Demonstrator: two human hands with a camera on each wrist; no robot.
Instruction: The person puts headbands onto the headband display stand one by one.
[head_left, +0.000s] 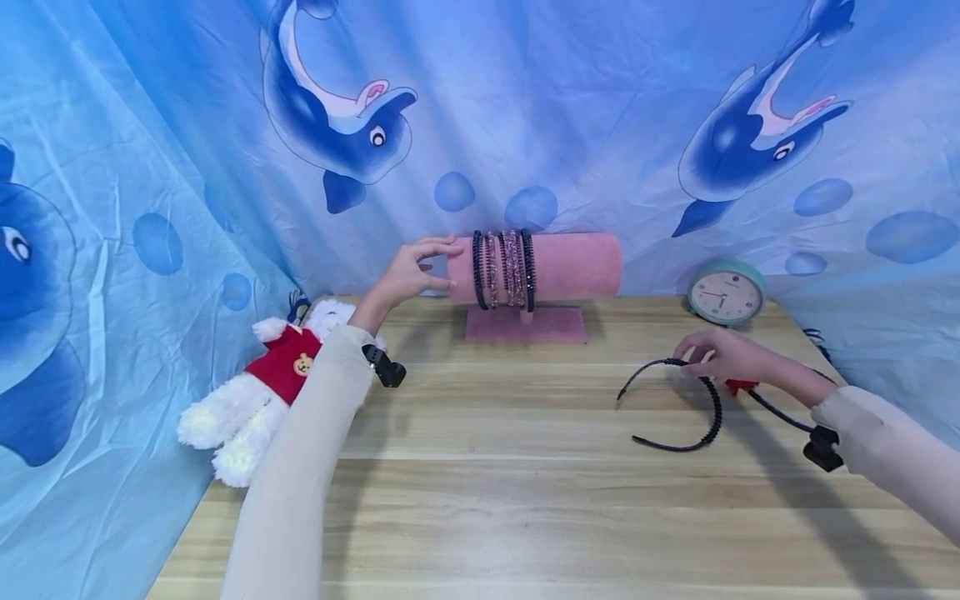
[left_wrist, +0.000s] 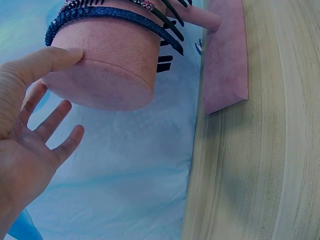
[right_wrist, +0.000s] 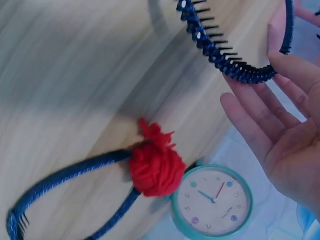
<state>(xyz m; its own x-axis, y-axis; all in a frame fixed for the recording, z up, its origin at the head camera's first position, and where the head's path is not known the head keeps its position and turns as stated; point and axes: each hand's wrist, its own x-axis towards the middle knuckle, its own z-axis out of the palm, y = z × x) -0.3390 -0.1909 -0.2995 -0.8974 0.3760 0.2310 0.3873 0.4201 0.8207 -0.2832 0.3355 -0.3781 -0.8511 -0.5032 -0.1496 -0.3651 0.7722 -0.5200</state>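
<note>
My left hand (head_left: 406,271) is at the left end of a pink velvet headband stand (head_left: 576,265), the thumb on its surface and an index finger round its far side. The other fingers (left_wrist: 54,121) spread loosely beside the end. Several dark and glittery headbands (head_left: 514,268) with comb teeth hang round the roll. On the right, my right hand (head_left: 722,357) pinches a dark braided headband (head_left: 716,414) between thumb and fingers, its open ends facing left. Beyond it, partly hidden under the right forearm, lies another dark headband (right_wrist: 70,172) with a red yarn ball (right_wrist: 156,169).
A teal-rimmed clock (head_left: 726,293) stands at the table's back right. At the left edge leans a white plush toy (head_left: 238,417) in a red top. The wooden table (head_left: 480,500) meets a blue dolphin-print curtain (head_left: 495,100) behind and at both sides.
</note>
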